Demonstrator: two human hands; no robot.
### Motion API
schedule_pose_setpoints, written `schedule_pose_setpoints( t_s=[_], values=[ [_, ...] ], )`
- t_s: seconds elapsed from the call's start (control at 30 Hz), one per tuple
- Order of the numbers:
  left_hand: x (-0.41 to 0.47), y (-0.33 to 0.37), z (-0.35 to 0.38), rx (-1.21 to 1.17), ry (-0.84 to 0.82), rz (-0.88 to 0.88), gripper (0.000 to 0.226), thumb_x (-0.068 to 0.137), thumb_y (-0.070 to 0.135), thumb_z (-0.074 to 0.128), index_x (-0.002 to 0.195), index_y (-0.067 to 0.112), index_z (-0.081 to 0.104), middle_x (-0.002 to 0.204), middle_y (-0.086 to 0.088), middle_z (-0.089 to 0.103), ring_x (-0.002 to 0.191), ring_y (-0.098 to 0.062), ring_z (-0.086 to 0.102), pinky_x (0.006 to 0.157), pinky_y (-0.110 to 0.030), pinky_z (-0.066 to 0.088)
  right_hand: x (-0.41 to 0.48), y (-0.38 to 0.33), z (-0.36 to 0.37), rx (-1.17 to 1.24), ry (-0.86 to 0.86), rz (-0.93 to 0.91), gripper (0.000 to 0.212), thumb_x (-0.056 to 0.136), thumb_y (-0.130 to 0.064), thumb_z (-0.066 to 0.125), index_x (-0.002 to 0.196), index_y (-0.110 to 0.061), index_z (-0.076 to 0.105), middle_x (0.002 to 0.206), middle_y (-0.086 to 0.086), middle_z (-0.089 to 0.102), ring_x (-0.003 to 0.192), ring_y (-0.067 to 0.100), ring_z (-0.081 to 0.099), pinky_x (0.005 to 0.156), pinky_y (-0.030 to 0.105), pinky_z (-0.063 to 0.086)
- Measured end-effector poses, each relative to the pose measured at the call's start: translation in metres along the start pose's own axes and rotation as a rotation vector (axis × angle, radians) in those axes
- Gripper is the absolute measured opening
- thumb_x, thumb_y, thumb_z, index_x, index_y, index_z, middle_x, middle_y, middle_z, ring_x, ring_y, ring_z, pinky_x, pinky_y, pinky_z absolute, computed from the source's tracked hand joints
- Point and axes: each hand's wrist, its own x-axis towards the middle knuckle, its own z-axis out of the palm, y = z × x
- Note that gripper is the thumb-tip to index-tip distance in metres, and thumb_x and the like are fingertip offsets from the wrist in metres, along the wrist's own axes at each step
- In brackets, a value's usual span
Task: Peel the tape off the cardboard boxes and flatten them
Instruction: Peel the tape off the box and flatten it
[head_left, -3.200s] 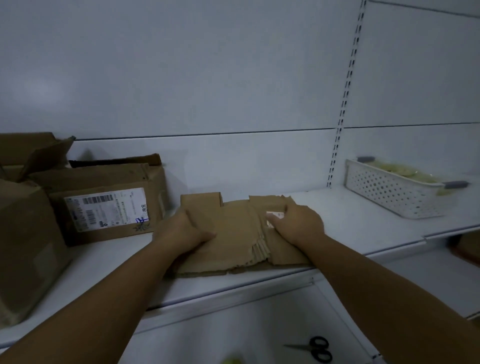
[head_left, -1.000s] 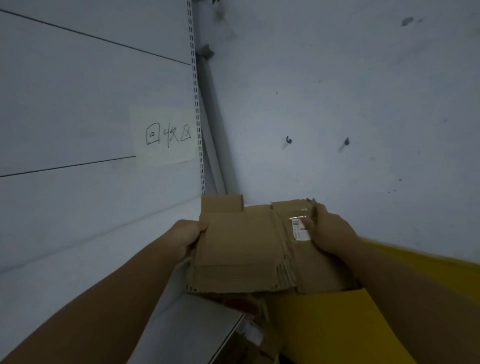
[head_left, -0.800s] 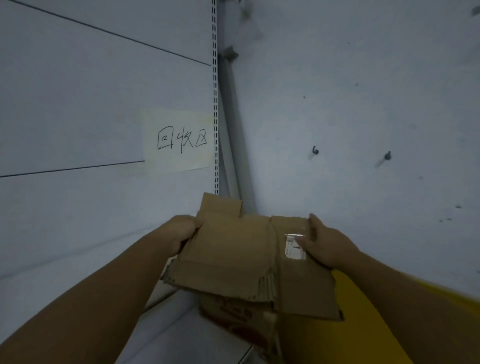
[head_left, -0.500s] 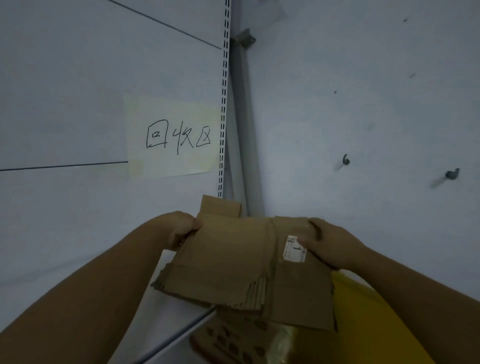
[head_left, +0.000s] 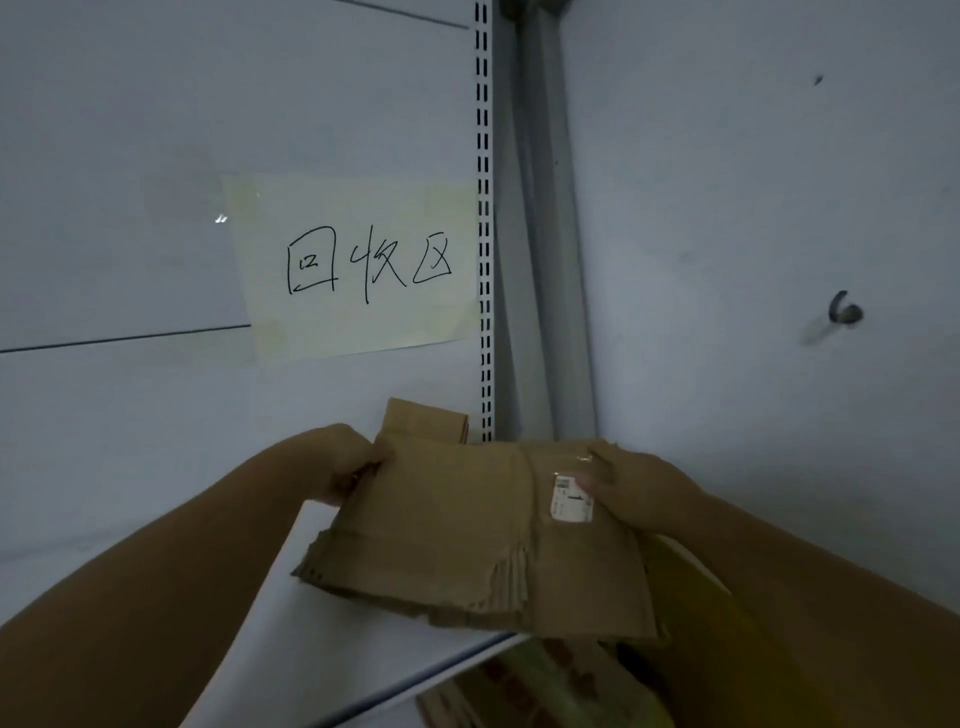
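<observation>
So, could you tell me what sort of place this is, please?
Probably a stockroom corner used for recycling: a slotted shelving upright, a taped paper sign handwritten 回收区 (recycling area), and flattened cardboard held by the left hand and right hand.

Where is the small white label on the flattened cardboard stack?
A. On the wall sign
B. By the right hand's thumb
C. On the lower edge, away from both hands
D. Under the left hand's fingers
B: the white label sits on the flattened cardboard stack right beside the thumb of the right hand; the left hand grips the opposite edge.
</observation>
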Motion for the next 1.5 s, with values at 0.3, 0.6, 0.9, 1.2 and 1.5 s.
schedule_pose_setpoints(
  t_s=[0.3,0.6,0.9,1.2,1.5],
  values=[
    [-0.019,0.032,0.053,0.501,0.137,0.244,0.047,0.094,0.035,0.050,0.133,0.009,0.050,0.138,-0.012,0.049,0.124,-0.027,0.047,0.103,-0.036,0.036,0.025,0.024,0.008,-0.295,-0.220,-0.022,0.035,0.092,-0.038,0.051,0.070,-0.010,0.056,0.079,0.007,0.067,0.054,0.011,0.049,0.048,0.022,0.040],
    [-0.017,-0.001,0.101,1.075,-0.079,0.330,0.083,0.083,0.075,0.022,0.150,0.028,0.009,0.159,-0.003,0.005,0.145,-0.025,0.004,0.116,-0.051,0.008,0.026,0.014,-0.031,-0.308,-0.480,-0.136,0.051,0.086,-0.052,0.054,0.054,-0.013,0.052,0.051,0.000,0.050,0.046,0.011,0.045,0.044,0.020,0.036],
    [0.014,-0.025,0.085,0.770,0.230,0.373,0.086,0.074,0.075,0.047,0.144,0.028,0.030,0.155,0.001,0.022,0.142,-0.020,0.017,0.115,-0.051,0.014,0.044,-0.029,0.040,-0.195,-0.249,-0.567,0.067,0.092,-0.056,0.035,0.146,-0.019,0.023,0.155,0.007,0.021,0.140,0.026,0.023,0.112,0.046,0.022],
    [0.019,-0.037,0.092,0.539,0.285,0.271,0.061,0.089,0.059,0.041,0.143,0.031,0.032,0.156,0.006,0.023,0.138,-0.017,0.030,0.114,-0.040,0.021,0.059,-0.015,0.078,-0.133,-0.273,-0.537,0.069,0.091,-0.064,0.012,0.149,-0.027,0.008,0.159,-0.002,-0.004,0.145,0.016,-0.009,0.114,0.043,0.000],
    [0.012,-0.028,0.090,0.589,0.238,0.221,0.055,0.096,0.051,0.032,0.146,0.028,0.028,0.157,0.001,0.017,0.141,-0.019,0.024,0.115,-0.037,0.019,0.061,-0.019,0.072,-0.187,-0.323,-0.522,0.065,0.092,-0.061,0.015,0.148,-0.029,0.010,0.159,-0.002,-0.003,0.145,0.017,-0.007,0.114,0.048,-0.001]
  ],
)
